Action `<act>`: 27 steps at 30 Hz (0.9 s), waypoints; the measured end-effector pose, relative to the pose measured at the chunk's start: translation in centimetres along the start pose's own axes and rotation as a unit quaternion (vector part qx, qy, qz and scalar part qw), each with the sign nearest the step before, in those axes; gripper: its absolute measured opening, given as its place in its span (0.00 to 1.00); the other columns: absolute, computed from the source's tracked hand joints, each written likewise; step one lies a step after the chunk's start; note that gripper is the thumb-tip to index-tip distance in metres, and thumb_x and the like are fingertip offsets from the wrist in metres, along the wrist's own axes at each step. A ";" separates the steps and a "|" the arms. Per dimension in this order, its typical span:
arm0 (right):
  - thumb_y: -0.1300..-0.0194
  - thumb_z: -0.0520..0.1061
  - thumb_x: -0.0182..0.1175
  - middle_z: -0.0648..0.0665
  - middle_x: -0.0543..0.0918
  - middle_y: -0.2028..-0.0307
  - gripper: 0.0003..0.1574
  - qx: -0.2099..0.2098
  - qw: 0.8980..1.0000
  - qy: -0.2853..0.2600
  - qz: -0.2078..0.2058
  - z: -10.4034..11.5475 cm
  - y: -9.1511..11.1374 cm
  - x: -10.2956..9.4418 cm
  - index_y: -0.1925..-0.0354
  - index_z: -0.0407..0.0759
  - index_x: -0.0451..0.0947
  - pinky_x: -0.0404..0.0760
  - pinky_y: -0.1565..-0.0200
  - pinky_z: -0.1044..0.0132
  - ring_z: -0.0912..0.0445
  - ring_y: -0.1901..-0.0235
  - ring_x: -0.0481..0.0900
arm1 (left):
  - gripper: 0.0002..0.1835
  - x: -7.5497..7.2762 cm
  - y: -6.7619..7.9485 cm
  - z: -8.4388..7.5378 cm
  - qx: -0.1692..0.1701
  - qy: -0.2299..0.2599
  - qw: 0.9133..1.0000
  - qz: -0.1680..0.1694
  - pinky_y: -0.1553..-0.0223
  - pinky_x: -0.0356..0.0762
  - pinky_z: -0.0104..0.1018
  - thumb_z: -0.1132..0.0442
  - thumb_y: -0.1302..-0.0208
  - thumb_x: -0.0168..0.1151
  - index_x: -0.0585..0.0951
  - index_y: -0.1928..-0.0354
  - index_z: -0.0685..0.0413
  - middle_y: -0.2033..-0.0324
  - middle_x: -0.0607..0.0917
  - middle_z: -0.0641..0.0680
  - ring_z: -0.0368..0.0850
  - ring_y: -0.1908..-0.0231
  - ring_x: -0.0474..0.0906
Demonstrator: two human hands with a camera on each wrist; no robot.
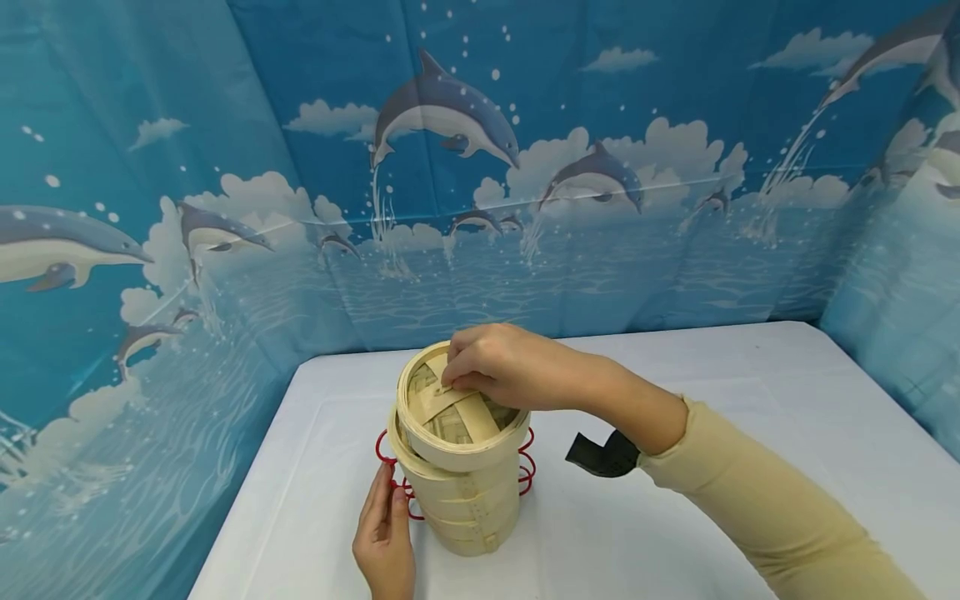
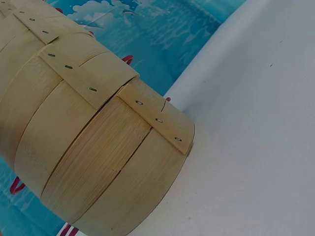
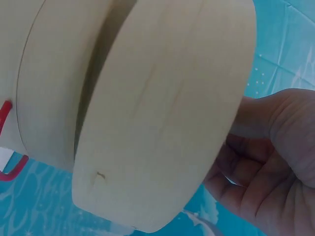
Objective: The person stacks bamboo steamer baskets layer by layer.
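Note:
A bamboo steamer (image 1: 471, 512) of stacked round tiers stands on the white table, with red loop handles (image 1: 528, 473) on its sides. My right hand (image 1: 510, 367) pinches the strap at the middle of the woven lid (image 1: 465, 457). The lid sits tilted and off-centre on the top tier, and the right wrist view shows a dark gap between the lid's rim (image 3: 167, 108) and the tier below (image 3: 59, 83). My left hand (image 1: 386, 537) rests its fairly straight fingers against the steamer's left side, by the red loops. In the left wrist view only the steamer's stapled bamboo wall (image 2: 98, 123) shows, not the hand.
The white tablecloth (image 1: 675, 533) spreads around the steamer. A blue dolphin-print curtain (image 1: 465, 283) hangs behind the table and along both sides. A black strap (image 1: 603, 455) hangs at my right wrist, below the beige sleeve (image 1: 765, 500).

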State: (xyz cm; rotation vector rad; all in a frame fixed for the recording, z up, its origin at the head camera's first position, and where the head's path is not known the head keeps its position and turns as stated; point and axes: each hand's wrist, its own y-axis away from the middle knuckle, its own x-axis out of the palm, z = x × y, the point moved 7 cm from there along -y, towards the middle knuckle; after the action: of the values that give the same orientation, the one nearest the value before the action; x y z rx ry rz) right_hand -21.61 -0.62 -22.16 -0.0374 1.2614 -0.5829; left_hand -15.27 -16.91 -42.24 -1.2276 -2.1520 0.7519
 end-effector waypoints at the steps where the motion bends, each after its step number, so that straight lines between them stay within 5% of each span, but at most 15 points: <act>1: 0.38 0.32 0.57 0.47 0.78 0.66 0.08 0.001 1.000 -0.001 0.002 0.0 0.0 0.1 0.62 0.38 0.82 0.76 0.69 0.78 0.62 0.67 0.74 | 0.20 0.1 -0.1 -0.3 0.001 0.000 1.000 0.000 0.49 0.70 0.28 0.91 0.48 0.48 0.69 0.50 0.85 0.47 0.75 0.63 0.42 0.45 0.71; 11: 0.39 0.32 0.58 0.48 0.78 0.66 0.09 0.014 1.000 0.006 0.022 -0.2 -0.3 1.1 0.62 0.39 0.82 0.75 0.69 0.79 0.62 0.67 0.74 | 0.19 0.1 -0.1 -0.4 -0.025 -0.035 0.999 0.003 0.49 0.71 0.27 0.88 0.45 0.50 0.70 0.49 0.83 0.46 0.76 0.52 0.41 0.44 0.71; 27: 0.38 0.33 0.58 0.48 0.77 0.68 0.08 0.005 0.999 0.045 0.027 0.5 -1.2 1.5 0.63 0.40 0.82 0.74 0.70 0.78 0.60 0.68 0.73 | 0.20 0.1 -0.1 -0.6 0.001 -0.008 1.000 -0.002 0.49 0.71 0.28 0.90 0.47 0.49 0.69 0.50 0.85 0.47 0.77 0.58 0.42 0.45 0.71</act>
State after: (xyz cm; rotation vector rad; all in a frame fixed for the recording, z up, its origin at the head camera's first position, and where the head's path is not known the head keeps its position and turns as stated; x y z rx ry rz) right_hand -21.39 -2.45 -22.97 0.0318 1.3427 -0.5500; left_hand -14.96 -16.70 -41.70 -1.2205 -2.1657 0.7642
